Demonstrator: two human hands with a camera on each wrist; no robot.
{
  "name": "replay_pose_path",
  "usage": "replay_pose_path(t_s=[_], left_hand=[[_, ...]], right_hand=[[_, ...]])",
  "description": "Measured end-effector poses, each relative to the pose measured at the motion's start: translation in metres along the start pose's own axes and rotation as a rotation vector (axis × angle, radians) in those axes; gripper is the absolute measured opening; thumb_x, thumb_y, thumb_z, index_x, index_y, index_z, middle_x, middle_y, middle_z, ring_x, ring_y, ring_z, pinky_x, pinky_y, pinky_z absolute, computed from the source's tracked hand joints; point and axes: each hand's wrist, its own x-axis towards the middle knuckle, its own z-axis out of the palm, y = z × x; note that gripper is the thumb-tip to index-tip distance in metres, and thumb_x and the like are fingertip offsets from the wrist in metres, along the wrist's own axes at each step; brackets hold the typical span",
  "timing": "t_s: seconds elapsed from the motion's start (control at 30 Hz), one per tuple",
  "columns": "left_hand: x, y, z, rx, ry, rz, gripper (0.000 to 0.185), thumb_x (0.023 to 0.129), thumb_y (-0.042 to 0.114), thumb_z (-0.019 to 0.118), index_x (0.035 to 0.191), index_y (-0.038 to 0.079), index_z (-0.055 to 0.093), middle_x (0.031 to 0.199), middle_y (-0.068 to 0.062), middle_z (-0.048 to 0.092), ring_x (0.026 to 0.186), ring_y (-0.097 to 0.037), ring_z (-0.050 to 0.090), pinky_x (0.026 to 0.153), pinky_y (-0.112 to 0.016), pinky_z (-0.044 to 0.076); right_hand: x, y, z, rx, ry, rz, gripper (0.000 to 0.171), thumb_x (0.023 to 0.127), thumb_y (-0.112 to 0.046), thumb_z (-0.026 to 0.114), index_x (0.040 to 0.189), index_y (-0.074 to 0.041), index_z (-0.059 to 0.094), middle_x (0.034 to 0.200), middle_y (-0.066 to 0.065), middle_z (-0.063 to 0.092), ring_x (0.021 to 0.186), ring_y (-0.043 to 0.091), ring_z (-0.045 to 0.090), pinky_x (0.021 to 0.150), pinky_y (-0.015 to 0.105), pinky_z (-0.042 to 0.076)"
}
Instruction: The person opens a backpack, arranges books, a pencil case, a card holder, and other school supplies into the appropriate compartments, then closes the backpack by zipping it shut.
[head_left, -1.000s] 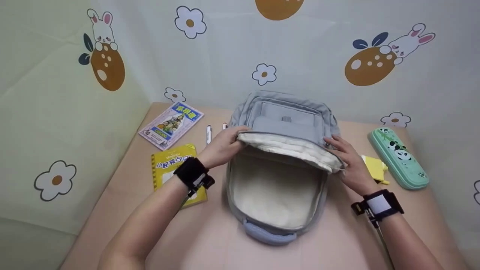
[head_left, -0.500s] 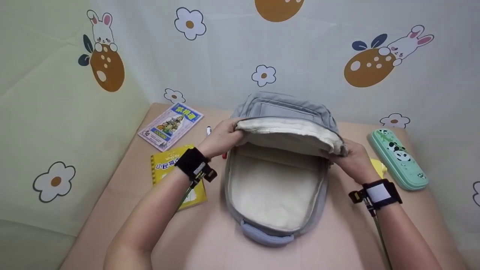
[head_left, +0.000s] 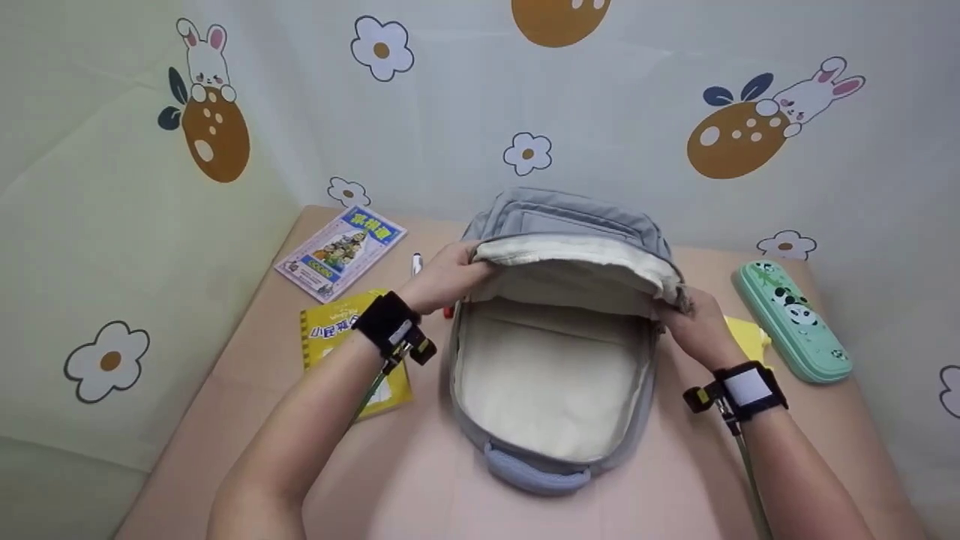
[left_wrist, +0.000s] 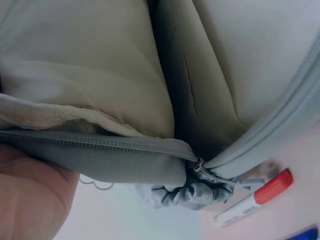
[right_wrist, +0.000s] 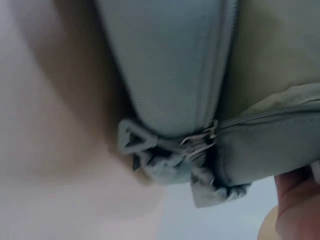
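Observation:
A grey-blue backpack (head_left: pixel 574 196) lies on its back, unzipped, with its handle (head_left: pixel 536 472) toward me. Its front panel is lifted, baring the cream lining (head_left: pixel 551 382); I see nothing inside the part that shows. My left hand (head_left: pixel 446 279) grips the panel's left edge, its fingertips hidden behind the cloth. At the right edge, my right hand (head_left: pixel 701 330) holds the same panel. The left wrist view has the thumb side of the hand against the zip edge (left_wrist: pixel 100 142), with a zip pull (left_wrist: pixel 200 167) at the corner. Another zip pull (right_wrist: pixel 200 142) hangs in the right wrist view.
Left of the backpack lie a purple comic book (head_left: pixel 341 253), a yellow book (head_left: pixel 330 341) and a white marker (head_left: pixel 417 264). A red-capped marker (left_wrist: pixel 252 197) lies beside the bag. To the right are a yellow object (head_left: pixel 746 341) and a green panda pencil case (head_left: pixel 795 322).
The front panel has been raised and pulled back, widening the opening. My right hand has shifted from the bag's side onto the panel's edge; my left hand has moved slightly up with it.

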Motion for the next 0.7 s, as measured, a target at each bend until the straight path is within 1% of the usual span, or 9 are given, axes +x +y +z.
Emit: replay_pose_path(t_s=[0.07,0.1,0.13,0.27,0.33,0.4,0.5,0.6,0.7], left_hand=[[0.002,-0.002,-0.001,-0.007,0.010,-0.019,0.029,0.103,0.026,0.059,0.122,0.006,0.068,0.068,0.006,0.050,0.052,-0.007,0.039,0.051,-0.023,0.034],[0.002,-0.002,-0.001,-0.011,0.015,-0.028,0.028,0.103,0.026,0.059,0.119,0.005,0.068,0.063,0.006,0.042,0.049,-0.008,0.032,0.047,-0.024,0.028],[0.003,-0.003,-0.002,-0.018,0.016,-0.037,0.028,0.103,0.027,0.059,0.119,0.005,0.068,0.061,0.006,0.036,0.047,-0.007,0.031,0.046,-0.023,0.027],[0.004,-0.003,-0.003,-0.043,0.015,-0.055,0.031,0.103,0.027,0.060,0.122,0.003,0.067,0.061,0.007,0.036,0.049,-0.006,0.031,0.047,-0.023,0.027],[0.003,-0.005,-0.003,-0.046,0.019,-0.059,0.033,0.102,0.027,0.061,0.124,0.004,0.067,0.062,0.006,0.037,0.050,-0.007,0.032,0.048,-0.023,0.028],[0.003,-0.006,-0.003,-0.044,0.026,-0.057,0.031,0.102,0.027,0.061,0.121,0.004,0.068,0.064,0.006,0.040,0.052,-0.007,0.035,0.050,-0.023,0.030],[0.003,-0.009,-0.002,-0.033,0.027,-0.051,0.024,0.101,0.027,0.061,0.111,0.006,0.068,0.063,0.006,0.040,0.052,-0.007,0.035,0.050,-0.024,0.030],[0.002,-0.011,-0.002,-0.022,0.024,-0.057,0.021,0.101,0.028,0.061,0.103,0.008,0.066,0.060,0.007,0.038,0.050,-0.007,0.034,0.048,-0.024,0.028],[0.002,-0.013,-0.003,-0.016,0.027,-0.070,0.021,0.101,0.029,0.062,0.104,0.008,0.067,0.059,0.007,0.038,0.049,-0.007,0.033,0.047,-0.023,0.027]], right_hand=[[0.003,-0.003,-0.001,0.020,-0.025,0.041,0.036,0.103,-0.029,0.061,0.120,0.002,0.069,0.104,0.016,0.070,0.089,0.021,0.062,0.076,0.027,0.050],[0.005,-0.004,-0.002,0.035,-0.040,0.066,0.038,0.103,-0.031,0.060,0.120,0.002,0.068,0.106,0.015,0.070,0.091,0.022,0.061,0.077,0.028,0.050],[0.006,-0.006,-0.003,0.052,-0.055,0.090,0.040,0.103,-0.033,0.059,0.120,0.002,0.067,0.108,0.016,0.069,0.093,0.022,0.062,0.078,0.029,0.050],[0.009,-0.009,-0.006,0.109,-0.110,0.177,0.044,0.102,-0.040,0.059,0.119,0.000,0.065,0.113,0.016,0.067,0.098,0.024,0.063,0.080,0.031,0.052],[0.011,-0.010,-0.005,0.112,-0.122,0.193,0.048,0.102,-0.044,0.059,0.123,0.000,0.065,0.118,0.016,0.068,0.103,0.026,0.063,0.084,0.032,0.053],[0.011,-0.011,-0.005,0.109,-0.129,0.199,0.052,0.101,-0.048,0.059,0.124,-0.001,0.065,0.120,0.015,0.067,0.105,0.026,0.062,0.084,0.033,0.052],[0.012,-0.012,-0.004,0.113,-0.129,0.201,0.054,0.100,-0.050,0.060,0.122,-0.001,0.065,0.118,0.015,0.067,0.105,0.027,0.061,0.084,0.035,0.052],[0.012,-0.014,-0.004,0.114,-0.131,0.209,0.051,0.100,-0.049,0.060,0.115,-0.001,0.065,0.110,0.014,0.065,0.101,0.027,0.059,0.083,0.035,0.050],[0.012,-0.017,-0.004,0.111,-0.141,0.234,0.052,0.099,-0.052,0.061,0.111,-0.001,0.063,0.107,0.015,0.063,0.099,0.028,0.058,0.083,0.037,0.049]])
